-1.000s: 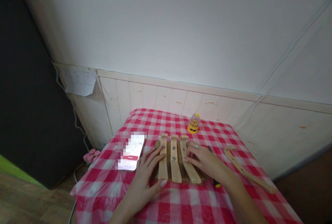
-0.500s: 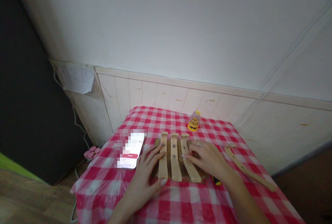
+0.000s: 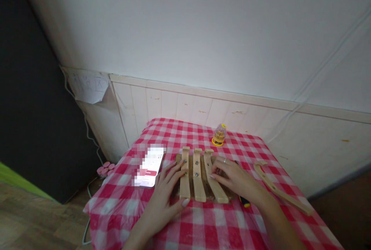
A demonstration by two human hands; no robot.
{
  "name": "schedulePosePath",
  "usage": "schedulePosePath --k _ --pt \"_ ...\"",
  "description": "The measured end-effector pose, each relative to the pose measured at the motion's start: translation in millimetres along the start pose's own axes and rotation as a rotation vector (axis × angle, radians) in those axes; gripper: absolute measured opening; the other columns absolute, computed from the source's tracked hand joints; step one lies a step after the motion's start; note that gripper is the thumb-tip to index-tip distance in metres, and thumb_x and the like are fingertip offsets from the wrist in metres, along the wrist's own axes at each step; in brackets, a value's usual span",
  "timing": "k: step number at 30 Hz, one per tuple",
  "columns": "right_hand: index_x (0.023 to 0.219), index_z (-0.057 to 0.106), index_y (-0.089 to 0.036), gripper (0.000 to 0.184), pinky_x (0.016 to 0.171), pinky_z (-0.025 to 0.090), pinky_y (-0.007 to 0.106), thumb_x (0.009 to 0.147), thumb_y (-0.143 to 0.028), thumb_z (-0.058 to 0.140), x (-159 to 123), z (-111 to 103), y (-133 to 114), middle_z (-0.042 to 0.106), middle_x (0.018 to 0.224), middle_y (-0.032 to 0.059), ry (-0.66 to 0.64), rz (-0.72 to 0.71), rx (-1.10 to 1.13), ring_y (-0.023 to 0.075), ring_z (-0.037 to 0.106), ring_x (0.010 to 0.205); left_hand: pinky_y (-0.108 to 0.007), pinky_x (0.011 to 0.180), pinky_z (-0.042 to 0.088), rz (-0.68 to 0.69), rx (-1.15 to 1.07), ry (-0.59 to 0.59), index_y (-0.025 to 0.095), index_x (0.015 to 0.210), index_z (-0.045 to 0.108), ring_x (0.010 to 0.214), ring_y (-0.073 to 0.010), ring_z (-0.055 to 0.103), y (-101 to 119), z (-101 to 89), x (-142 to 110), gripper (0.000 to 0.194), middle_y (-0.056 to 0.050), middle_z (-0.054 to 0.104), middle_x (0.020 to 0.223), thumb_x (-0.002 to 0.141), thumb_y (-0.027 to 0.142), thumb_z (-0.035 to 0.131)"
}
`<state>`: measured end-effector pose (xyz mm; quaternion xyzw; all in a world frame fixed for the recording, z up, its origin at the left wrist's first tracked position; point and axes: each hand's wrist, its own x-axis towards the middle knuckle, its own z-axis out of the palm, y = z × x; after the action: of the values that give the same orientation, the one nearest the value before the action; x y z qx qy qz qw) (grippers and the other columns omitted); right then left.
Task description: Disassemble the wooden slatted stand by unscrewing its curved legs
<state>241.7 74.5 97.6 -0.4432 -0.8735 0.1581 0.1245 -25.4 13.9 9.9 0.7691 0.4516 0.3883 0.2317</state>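
Three curved, light wooden hooks lie side by side across a brown board point(image 3: 191, 184). My left hand point(image 3: 165, 192) rests with fingers spread on the left hook point(image 3: 185, 190), its thumb by the hook's near end. Two metal screws show in the middle hook point(image 3: 199, 188). Bent fingers of my right hand point(image 3: 232, 174) press together at the right hook point(image 3: 218, 193), over its lower hole; whatever they pinch is hidden. A dark hole shows higher on that hook. Partly under my right wrist lies a black and yellow screwdriver point(image 3: 245, 203).
A loose wooden hook point(image 3: 275, 189) lies at the table's right side. Towards the wall stands a clear, yellow-based screwdriver bit set point(image 3: 219, 136). A lit phone point(image 3: 150, 167) is left of my left hand. The red checked tablecloth point(image 3: 208, 230) covers the table.
The whole view has shifted slightly. My right fingers have curled a little more at the right hook, and more of the screwdriver shows. My left hand keeps its place.
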Motion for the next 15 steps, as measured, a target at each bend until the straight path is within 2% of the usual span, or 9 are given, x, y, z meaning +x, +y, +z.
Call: schedulePosePath --k 4,8,10,12,15 --pt "0.094 0.064 -0.023 0.011 0.094 0.050 0.035 0.097 -0.020 0.054 -3.3 -1.8 -1.1 0.068 0.105 0.0066 -0.028 -0.030 0.088 0.0226 0.064 0.108 -0.064 0.120 0.032 0.000 -0.010 0.004 0.033 0.147 0.050 0.149 -0.0364 0.033 0.1 0.5 -0.1 0.059 -0.007 0.041 0.163 0.096 0.062 0.057" --pt "0.103 0.065 -0.024 0.011 0.086 0.052 0.034 0.095 -0.027 0.059 -2.6 -2.7 -3.4 0.069 0.107 0.0069 0.030 -0.016 0.047 0.0229 0.066 0.099 -0.064 0.120 0.031 -0.006 -0.019 0.001 0.033 0.148 0.050 0.149 -0.0368 0.033 -0.4 0.5 -0.6 0.059 -0.007 0.041 0.163 0.096 0.060 0.059" --pt "0.094 0.064 -0.023 0.011 0.078 0.052 0.034 0.093 -0.033 0.064 -0.4 -2.0 -3.8 0.071 0.102 0.0068 0.082 0.022 -0.034 0.0235 0.067 0.091 -0.064 0.119 0.031 -0.008 -0.019 -0.005 0.033 0.148 0.050 0.149 -0.0373 0.033 -0.5 0.4 -0.8 0.059 -0.007 0.041 0.164 0.095 0.059 0.059" --pt "0.079 0.060 -0.022 0.021 0.073 0.050 0.033 0.093 -0.038 0.065 2.0 -0.1 -3.3 0.071 0.093 0.0062 0.105 0.034 -0.114 0.0233 0.066 0.084 -0.064 0.119 0.032 -0.006 -0.018 -0.006 0.033 0.147 0.050 0.149 -0.0374 0.033 -0.6 0.2 -0.8 0.059 -0.007 0.041 0.164 0.095 0.058 0.060" --pt "0.073 0.057 -0.022 0.027 0.071 0.049 0.032 0.097 -0.034 0.061 4.3 3.3 -1.3 0.070 0.087 0.0057 0.076 0.000 -0.170 0.0225 0.066 0.081 -0.064 0.119 0.032 -0.003 -0.018 -0.002 0.033 0.147 0.050 0.149 -0.0367 0.033 -0.7 0.2 -0.5 0.057 -0.007 0.041 0.164 0.096 0.057 0.059"
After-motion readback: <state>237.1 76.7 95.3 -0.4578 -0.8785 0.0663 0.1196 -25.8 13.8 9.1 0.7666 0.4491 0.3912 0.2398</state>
